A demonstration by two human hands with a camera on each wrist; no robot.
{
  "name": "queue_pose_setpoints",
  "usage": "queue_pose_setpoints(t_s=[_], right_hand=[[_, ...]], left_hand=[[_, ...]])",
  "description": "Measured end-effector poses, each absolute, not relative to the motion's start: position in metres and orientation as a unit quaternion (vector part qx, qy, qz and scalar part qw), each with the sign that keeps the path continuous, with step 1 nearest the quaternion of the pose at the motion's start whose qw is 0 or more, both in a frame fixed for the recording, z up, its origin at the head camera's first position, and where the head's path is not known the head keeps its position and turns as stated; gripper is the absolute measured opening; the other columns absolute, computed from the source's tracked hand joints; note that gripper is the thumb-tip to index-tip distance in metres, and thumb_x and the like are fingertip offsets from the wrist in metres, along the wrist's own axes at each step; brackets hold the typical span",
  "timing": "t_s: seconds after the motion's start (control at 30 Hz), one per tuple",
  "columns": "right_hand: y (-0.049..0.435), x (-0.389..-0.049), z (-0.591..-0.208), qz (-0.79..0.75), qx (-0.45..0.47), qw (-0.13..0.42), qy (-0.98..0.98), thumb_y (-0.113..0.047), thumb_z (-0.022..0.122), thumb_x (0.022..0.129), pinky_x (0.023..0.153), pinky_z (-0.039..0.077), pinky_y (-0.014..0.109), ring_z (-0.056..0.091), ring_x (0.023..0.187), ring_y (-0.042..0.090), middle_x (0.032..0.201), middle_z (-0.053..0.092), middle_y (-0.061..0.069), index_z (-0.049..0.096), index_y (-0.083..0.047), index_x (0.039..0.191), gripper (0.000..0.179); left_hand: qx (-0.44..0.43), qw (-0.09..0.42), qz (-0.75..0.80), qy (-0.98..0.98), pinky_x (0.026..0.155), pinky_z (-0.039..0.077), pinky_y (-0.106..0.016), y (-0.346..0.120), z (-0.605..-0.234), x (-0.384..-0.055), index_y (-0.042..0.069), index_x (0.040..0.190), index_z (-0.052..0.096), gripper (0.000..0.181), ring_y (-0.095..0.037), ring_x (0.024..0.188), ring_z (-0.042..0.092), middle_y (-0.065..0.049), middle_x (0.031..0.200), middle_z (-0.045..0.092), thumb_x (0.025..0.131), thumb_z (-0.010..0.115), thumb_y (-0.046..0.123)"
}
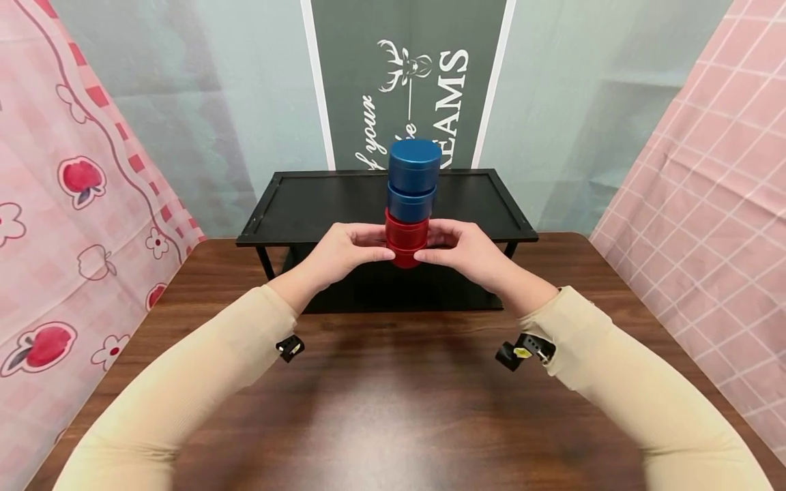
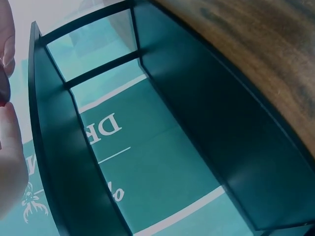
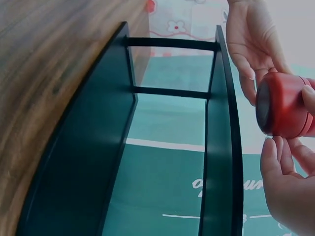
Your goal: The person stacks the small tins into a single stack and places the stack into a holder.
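Both hands hold a vertical stack of round metal canisters in front of and above the black shelf. The red canister (image 1: 406,235) is the lower part, and the blue canister (image 1: 414,174) stands upright on it. My left hand (image 1: 340,256) grips the red canister from the left side, thumb in front. From the right, my right hand (image 1: 469,251) grips the same red canister, its thumb near the other thumb. In the right wrist view the red canister (image 3: 285,105) shows a dark underside. Only a sliver of the stack appears in the left wrist view, beside the left hand (image 2: 11,167).
A black two-level shelf (image 1: 319,204) with a raised edge and thin legs stands at the back of the brown wooden table (image 1: 381,395). Behind it hangs a grey-green printed backdrop (image 1: 350,68). Pink curtains (image 1: 694,170) flank the table on both sides.
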State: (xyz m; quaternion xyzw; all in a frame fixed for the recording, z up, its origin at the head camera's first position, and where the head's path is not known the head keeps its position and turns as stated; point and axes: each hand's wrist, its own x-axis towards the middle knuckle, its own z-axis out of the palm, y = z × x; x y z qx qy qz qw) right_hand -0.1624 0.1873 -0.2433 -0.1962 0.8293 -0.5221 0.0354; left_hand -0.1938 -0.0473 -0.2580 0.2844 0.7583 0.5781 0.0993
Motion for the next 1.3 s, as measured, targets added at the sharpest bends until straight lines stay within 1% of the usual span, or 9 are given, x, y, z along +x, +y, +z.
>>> queue_pose_setpoints(t_s=[0.37, 0.67, 0.87, 1.1, 1.3], right_hand=[[0.188, -0.174, -0.233, -0.518, -0.181, 0.037, 0.835, -0.025, 0.072, 0.083, 0.094, 0.044, 0.044, 0.057, 0.106, 0.023, 0.117, 0.062, 0.01, 0.055, -0.008, 0.128, 0.051], [0.191, -0.186, -0.228, -0.517, -0.182, 0.043, 0.835, -0.028, 0.071, 0.083, 0.095, 0.043, 0.044, 0.057, 0.107, 0.021, 0.118, 0.061, 0.008, 0.054, -0.011, 0.129, 0.052], [0.193, -0.199, -0.226, -0.509, -0.183, 0.042, 0.84, -0.029, 0.07, 0.084, 0.095, 0.043, 0.043, 0.056, 0.108, 0.021, 0.119, 0.061, 0.009, 0.053, -0.01, 0.13, 0.052], [0.194, -0.212, -0.228, -0.495, -0.182, 0.038, 0.849, -0.032, 0.07, 0.083, 0.095, 0.043, 0.044, 0.057, 0.107, 0.021, 0.119, 0.061, 0.007, 0.054, -0.011, 0.129, 0.053], [0.195, -0.224, -0.231, -0.486, -0.183, 0.027, 0.854, -0.033, 0.07, 0.083, 0.095, 0.043, 0.043, 0.057, 0.106, 0.02, 0.118, 0.062, 0.008, 0.054, -0.01, 0.129, 0.054]], left_hand=[[0.277, 0.103, 0.561, 0.773, 0.094, 0.045, -0.039, -0.046, -0.244, -0.204, 0.009, 0.125, 0.06, 0.045, -0.019, 0.107, 0.06, -0.007, 0.116, 0.064, 0.083, 0.071, 0.021], [0.268, 0.106, 0.546, 0.786, 0.094, 0.045, -0.039, -0.043, -0.234, -0.216, 0.009, 0.127, 0.059, 0.047, -0.018, 0.108, 0.059, -0.007, 0.118, 0.063, 0.083, 0.071, 0.022], [0.253, 0.108, 0.541, 0.795, 0.092, 0.046, -0.037, -0.041, -0.23, -0.225, 0.012, 0.127, 0.059, 0.048, -0.016, 0.107, 0.059, -0.004, 0.119, 0.063, 0.083, 0.072, 0.026], [0.241, 0.118, 0.555, 0.787, 0.091, 0.047, -0.035, -0.039, -0.235, -0.238, 0.008, 0.127, 0.057, 0.049, -0.02, 0.105, 0.061, -0.008, 0.122, 0.061, 0.083, 0.072, 0.022], [0.236, 0.121, 0.556, 0.788, 0.091, 0.047, -0.034, -0.038, -0.235, -0.247, 0.008, 0.128, 0.056, 0.049, -0.02, 0.106, 0.059, -0.008, 0.123, 0.059, 0.083, 0.072, 0.021]])
